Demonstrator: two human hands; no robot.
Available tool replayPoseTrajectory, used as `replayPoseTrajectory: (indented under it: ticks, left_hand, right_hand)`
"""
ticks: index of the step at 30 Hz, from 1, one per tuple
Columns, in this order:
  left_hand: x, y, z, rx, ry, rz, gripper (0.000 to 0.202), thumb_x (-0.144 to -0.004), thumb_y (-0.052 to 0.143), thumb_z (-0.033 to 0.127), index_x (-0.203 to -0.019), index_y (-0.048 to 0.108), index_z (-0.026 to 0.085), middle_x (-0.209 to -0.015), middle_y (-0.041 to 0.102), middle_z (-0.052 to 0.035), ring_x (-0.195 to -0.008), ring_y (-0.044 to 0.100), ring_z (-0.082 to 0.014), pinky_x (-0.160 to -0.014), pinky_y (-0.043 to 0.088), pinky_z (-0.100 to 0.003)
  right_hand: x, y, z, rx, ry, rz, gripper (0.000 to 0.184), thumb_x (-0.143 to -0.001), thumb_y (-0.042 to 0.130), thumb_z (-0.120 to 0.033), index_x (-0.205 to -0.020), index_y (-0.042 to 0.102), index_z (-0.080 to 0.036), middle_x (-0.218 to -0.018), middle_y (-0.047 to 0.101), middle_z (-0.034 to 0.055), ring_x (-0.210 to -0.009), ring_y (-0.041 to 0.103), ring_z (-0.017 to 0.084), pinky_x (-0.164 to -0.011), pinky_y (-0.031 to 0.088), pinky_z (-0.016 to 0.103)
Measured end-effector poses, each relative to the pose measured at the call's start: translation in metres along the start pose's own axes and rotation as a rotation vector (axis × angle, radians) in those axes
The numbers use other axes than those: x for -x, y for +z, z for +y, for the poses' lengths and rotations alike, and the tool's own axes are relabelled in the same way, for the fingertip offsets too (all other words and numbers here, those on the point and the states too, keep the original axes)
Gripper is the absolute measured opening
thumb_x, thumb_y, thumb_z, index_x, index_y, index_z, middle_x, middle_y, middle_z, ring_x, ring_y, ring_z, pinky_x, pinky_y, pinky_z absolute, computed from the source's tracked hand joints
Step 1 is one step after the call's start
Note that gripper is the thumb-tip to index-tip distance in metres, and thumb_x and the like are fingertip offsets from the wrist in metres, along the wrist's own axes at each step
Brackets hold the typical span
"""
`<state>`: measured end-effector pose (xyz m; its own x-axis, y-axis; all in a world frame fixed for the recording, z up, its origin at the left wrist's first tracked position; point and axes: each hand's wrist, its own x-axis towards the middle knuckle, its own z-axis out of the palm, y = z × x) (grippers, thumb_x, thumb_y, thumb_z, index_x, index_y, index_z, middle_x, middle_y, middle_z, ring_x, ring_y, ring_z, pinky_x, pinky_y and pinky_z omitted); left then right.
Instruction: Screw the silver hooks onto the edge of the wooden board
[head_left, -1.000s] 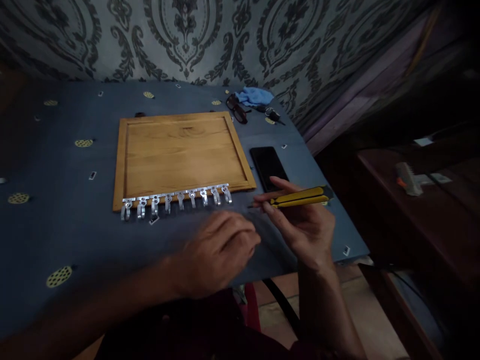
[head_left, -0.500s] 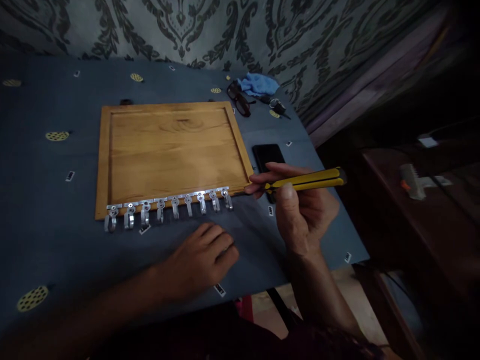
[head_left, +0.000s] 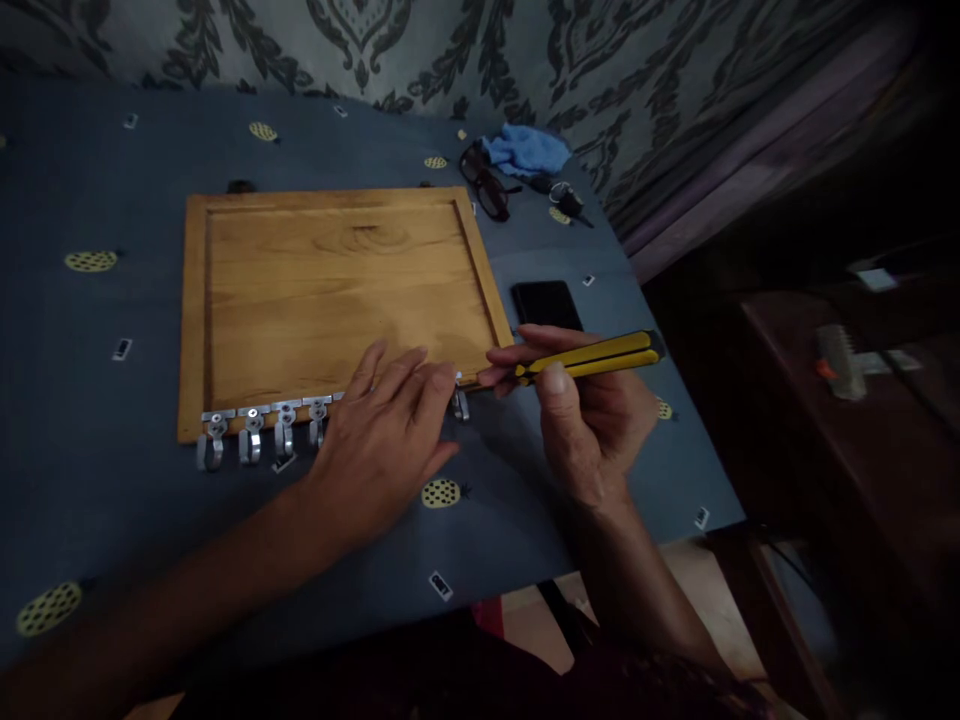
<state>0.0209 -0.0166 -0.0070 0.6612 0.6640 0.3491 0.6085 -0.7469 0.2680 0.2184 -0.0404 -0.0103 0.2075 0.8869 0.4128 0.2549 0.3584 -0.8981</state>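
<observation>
A framed wooden board (head_left: 330, 290) lies flat on the table. Along its near edge runs a row of silver metal hooks (head_left: 252, 437), several of them covered by my left hand (head_left: 379, 440). That hand rests palm down across the hooks and the board's edge, fingers extended and thumb apart, gripping nothing. At the board's near right corner, my right hand (head_left: 596, 430) is closed around a screwdriver (head_left: 592, 355) with a yellow and black handle. The tool points left, and its tip is hard to make out in the dim light.
A black phone (head_left: 549, 303) lies right of the board. Behind it are sunglasses (head_left: 487, 183), a blue cloth (head_left: 527, 150) and keys (head_left: 568, 198). A patterned blue cloth covers the table (head_left: 97, 520). Its right edge borders dark brown furniture (head_left: 832, 440).
My left hand has moved forward from the tablecloth onto the hooks, its fingers stretching out. My right hand has shifted slightly left, still holding the screwdriver. The view has moved a little.
</observation>
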Motion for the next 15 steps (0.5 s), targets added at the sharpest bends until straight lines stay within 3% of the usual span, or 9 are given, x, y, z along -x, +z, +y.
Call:
replayPoseTrajectory:
  ticks: [15]
  left_hand:
    - [0.0007, 0.0037, -0.0080, 0.028, -0.003, -0.043, 0.050, -0.098, 0.070, 0.025, -0.142, 0.048, 0.012, -0.127, 0.075, -0.0180, -0.127, 0.068, -0.0341, -0.119, 0.048, -0.057]
  right_hand:
    - [0.0019, 0.0020, -0.0006, 0.010, 0.029, -0.030, 0.027, -0.100, 0.072, -0.042, -0.123, 0.075, -0.027, -0.106, 0.084, 0.0026, -0.087, 0.083, 0.018, -0.079, 0.070, 0.036]
